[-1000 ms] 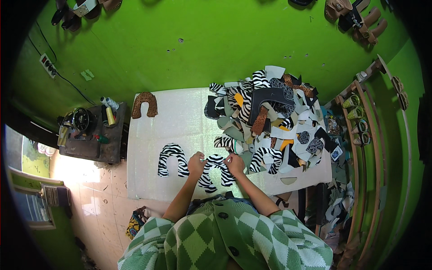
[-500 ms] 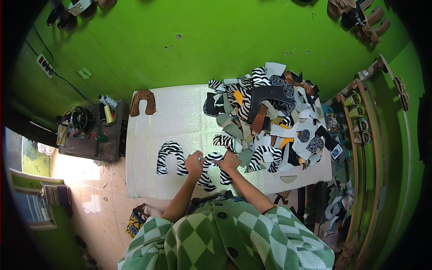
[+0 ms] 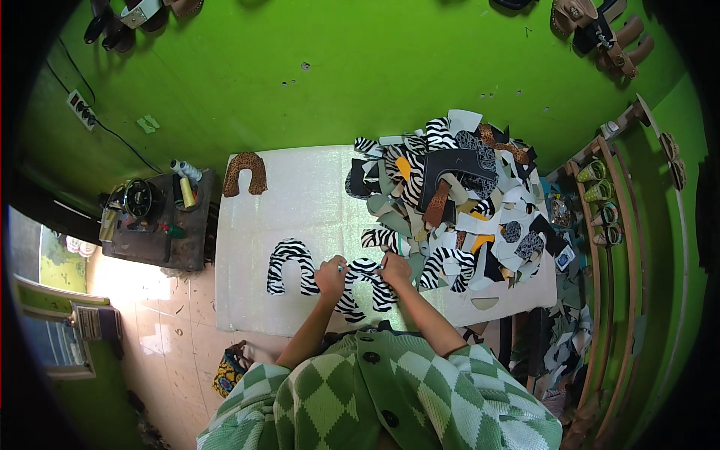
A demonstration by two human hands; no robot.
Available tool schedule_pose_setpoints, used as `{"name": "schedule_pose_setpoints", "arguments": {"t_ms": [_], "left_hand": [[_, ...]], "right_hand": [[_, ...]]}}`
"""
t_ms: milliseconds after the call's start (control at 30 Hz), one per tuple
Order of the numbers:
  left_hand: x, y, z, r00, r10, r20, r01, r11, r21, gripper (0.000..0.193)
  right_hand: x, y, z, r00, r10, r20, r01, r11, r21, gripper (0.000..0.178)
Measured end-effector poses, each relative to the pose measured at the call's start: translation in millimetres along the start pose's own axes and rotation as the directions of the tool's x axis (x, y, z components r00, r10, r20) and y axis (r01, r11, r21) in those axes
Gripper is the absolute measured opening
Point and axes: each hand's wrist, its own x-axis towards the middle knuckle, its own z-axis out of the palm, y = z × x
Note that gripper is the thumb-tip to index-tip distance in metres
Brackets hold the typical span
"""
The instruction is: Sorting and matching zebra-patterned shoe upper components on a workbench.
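Observation:
A zebra-striped arch-shaped cutout (image 3: 364,265) lies near the table's front edge, between my two hands. My left hand (image 3: 330,277) is closed at its left side, with a small teal spot showing at the fingertips; what it holds is too small to name. On the opposite side, the fingers of my right hand (image 3: 396,270) pinch the cutout's upper right edge. To the left, a second zebra-striped arch (image 3: 291,252) lies flat with its opening toward me. A striped scrap (image 3: 380,238) sits just beyond my hands.
A large heap of material scraps (image 3: 457,180) covers the table's right side. One leopard-print arch (image 3: 246,166) lies at the far left corner of the white tabletop (image 3: 300,195). A dark side table (image 3: 187,240) with thread spools (image 3: 185,191) stands left; a wooden shoe rack (image 3: 611,247) stands right.
My right hand has shifted slightly right along the striped cutout, and more of the cutout shows between my hands. The whole view has moved a little.

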Motion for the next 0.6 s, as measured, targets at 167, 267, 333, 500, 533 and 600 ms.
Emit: {"name": "schedule_pose_setpoints", "arguments": {"t_ms": [167,267,333,500,533,600], "left_hand": [[3.7,-15.2,2.0,0.999,0.036,-0.012,-0.036,0.999,-0.025,0.021],[6.9,-13.2,1.8,0.998,-0.017,0.056,0.021,0.997,-0.075,0.037],[1.1,8.7,-3.0,0.999,-0.034,0.042,0.035,0.999,-0.016,0.041],[-2.7,6.4,4.8,0.997,-0.075,-0.030,0.076,0.996,0.035,0.049],[-0.9,4.1,5.3,0.997,-0.073,-0.029,0.074,0.997,0.036,0.049],[2.2,0.4,5.4,0.997,-0.071,0.003,0.071,0.997,0.001,0.044]], "right_hand": [[-6.8,7.6,5.7,0.996,-0.062,-0.065,0.068,0.994,0.088,0.037],[-8.7,8.4,5.7,0.994,-0.048,-0.101,0.058,0.993,0.105,0.036],[-11.6,9.2,2.5,0.994,-0.010,-0.105,0.021,0.994,0.107,0.035],[-11.1,6.6,5.0,0.994,-0.008,-0.106,0.018,0.995,0.096,0.035],[-10.6,6.2,4.8,0.996,0.009,-0.094,0.000,0.995,0.104,0.034],[-10.4,7.5,4.6,0.995,0.021,-0.097,-0.010,0.993,0.114,0.034]]}}
